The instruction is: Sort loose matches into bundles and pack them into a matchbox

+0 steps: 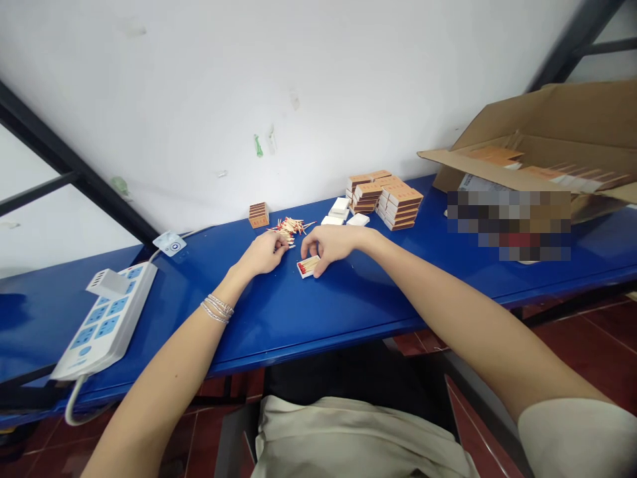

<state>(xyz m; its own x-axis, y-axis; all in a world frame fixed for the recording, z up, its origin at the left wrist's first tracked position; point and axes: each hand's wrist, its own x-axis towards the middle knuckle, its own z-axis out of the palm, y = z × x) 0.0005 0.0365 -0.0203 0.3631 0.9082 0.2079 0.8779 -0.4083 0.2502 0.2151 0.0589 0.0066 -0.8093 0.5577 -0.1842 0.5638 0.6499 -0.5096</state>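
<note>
Looking down from the head camera at a blue-painted bench [298,325], both bare forearms reach forward to its middle. The left hand [261,255] sits at about 11 o'clock from the lower edge of the frame, its fingers bunched together at the near edge of the loose matches [289,227]. Some red-tipped matches lie right under the fingertips, but I cannot tell whether they are clamped. Silver bracelets [217,308] circle that wrist.

The right hand [331,242] is just beside it, at about 12 o'clock, with its thumb and fingers apart and arched over an open matchbox tray [308,267]. The tray lies on the bench with red-tipped matches packed inside. The fingertips reach its edges, though whether they grip it I cannot tell.

Beyond the hands, a small brown matchbox stack [259,215] stands just left of the loose matches. White inner trays [338,211] lie at about 1 o'clock, next to stacked orange-labelled matchboxes [391,199]. A flattened-open cardboard carton [542,126] sits at 2 o'clock, partly behind a pixelated patch [507,226]. A white power strip [107,318] lies at 9 o'clock, and a white wall [199,99] rises behind the bench.
</note>
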